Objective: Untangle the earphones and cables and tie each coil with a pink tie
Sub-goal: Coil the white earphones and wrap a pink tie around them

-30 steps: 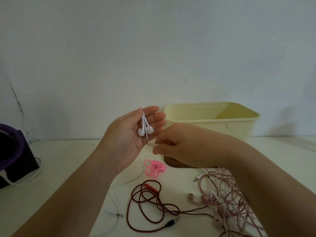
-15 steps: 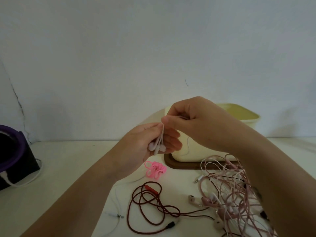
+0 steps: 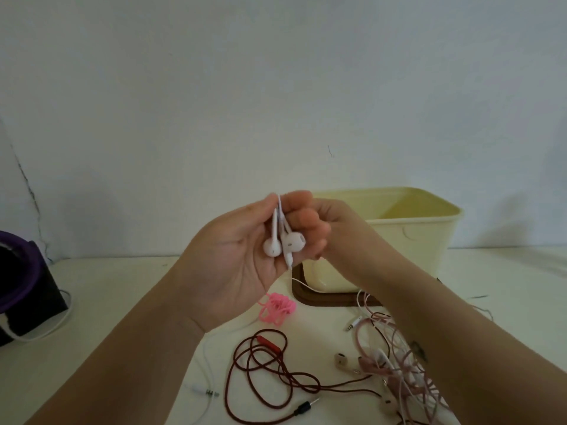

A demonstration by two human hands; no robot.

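Observation:
My left hand (image 3: pixel 236 259) is raised palm-up above the table and holds a pair of white earphones (image 3: pixel 283 245), the two buds hanging against the palm with their thin cable pinched between thumb and fingertips. My right hand (image 3: pixel 333 228) sits just behind the left fingers and is mostly hidden; whether it grips the cable I cannot tell. The white cable trails down to a jack (image 3: pixel 207 392) on the table. A bunch of pink ties (image 3: pixel 277 306) lies below the hands. A dark red cable (image 3: pixel 264 372) lies loosely coiled in front. A tangle of pink and white earphones (image 3: pixel 395 360) lies under my right forearm.
A pale yellow tub (image 3: pixel 423 237) stands on a brown tray (image 3: pixel 299 286) at the back right, against the white wall. A black box with a purple ring (image 3: pixel 21 280) and a white lead sits at the left edge. The tabletop (image 3: pixel 122 289) is cream.
My right hand has come down from above the left fingertips to behind them. The left hand has turned more palm-up, so both buds now show against the palm.

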